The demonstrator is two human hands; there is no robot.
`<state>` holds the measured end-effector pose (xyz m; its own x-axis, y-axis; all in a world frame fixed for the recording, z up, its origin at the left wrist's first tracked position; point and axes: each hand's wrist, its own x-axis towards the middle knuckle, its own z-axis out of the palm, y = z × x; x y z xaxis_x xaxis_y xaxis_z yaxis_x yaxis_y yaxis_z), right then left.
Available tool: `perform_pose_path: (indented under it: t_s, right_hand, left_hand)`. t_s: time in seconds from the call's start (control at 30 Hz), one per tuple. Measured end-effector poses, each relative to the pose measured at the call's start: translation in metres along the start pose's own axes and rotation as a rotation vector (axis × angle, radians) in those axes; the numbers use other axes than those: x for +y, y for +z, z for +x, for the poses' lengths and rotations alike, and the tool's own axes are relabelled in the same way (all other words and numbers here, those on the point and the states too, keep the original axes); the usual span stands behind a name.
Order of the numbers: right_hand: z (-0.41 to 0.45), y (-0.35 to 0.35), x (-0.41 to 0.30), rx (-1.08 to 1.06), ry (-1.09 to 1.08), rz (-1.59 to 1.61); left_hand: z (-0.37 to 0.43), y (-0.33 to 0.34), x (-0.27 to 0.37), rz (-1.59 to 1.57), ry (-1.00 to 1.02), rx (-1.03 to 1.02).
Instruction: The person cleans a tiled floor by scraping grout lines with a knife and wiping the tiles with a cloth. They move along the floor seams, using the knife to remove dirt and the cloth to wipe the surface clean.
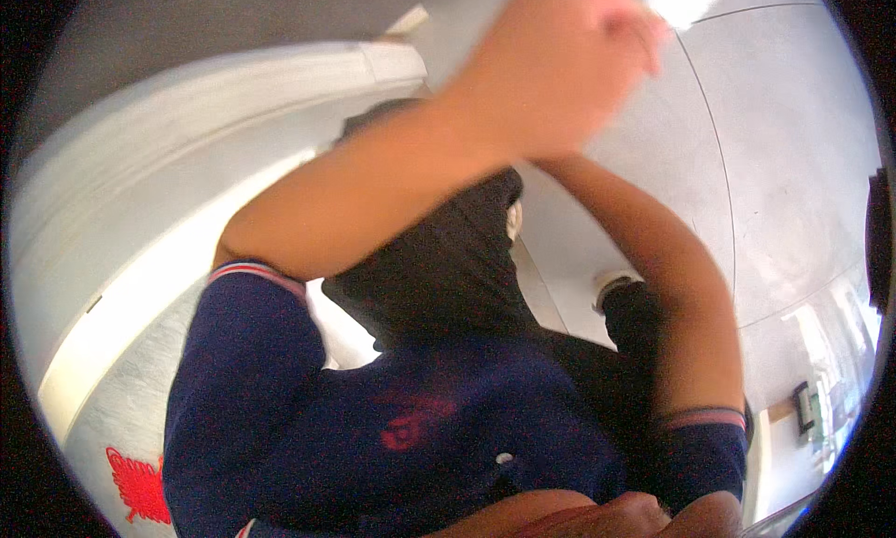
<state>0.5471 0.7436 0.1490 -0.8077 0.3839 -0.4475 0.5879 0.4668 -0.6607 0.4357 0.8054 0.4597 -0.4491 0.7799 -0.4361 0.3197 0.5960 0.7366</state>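
My left hand point(567, 62) is raised across the top middle, blurred, its fingers bent towards the upper right. Nothing can be made out in it. The right forearm reaches up from the right and meets it near the wrist; the right hand is hidden or merges with the left, so its fingers cannot be told apart. Both arms come out of the short sleeves of a navy shirt point(434, 398) with a red mark and striped cuffs. Beneath the crossed arms are dark trousers point(448, 272).
Large pale floor tiles point(791, 118) lie at the right, with bright reflections. A long, pale ledge-like surface point(210, 97) curves along the left. A red knotted ornament point(140, 485) shows at the lower left. Part of a light shoe point(610, 286) is by the right trouser leg.
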Motion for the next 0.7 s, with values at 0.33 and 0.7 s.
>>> perform_pose_path:
  t_s: [0.33, 0.7]
  right_hand:
    - [0.049, 0.088, -0.086, -0.300, -0.279, -0.272]
    - [0.093, -0.215, 0.148, 0.270, 0.550, -0.660]
  left_hand:
    - [0.012, -0.100, -0.080, -0.236, -0.194, 0.216]
    - [0.061, -0.135, -0.073, -0.061, -0.041, 0.151]
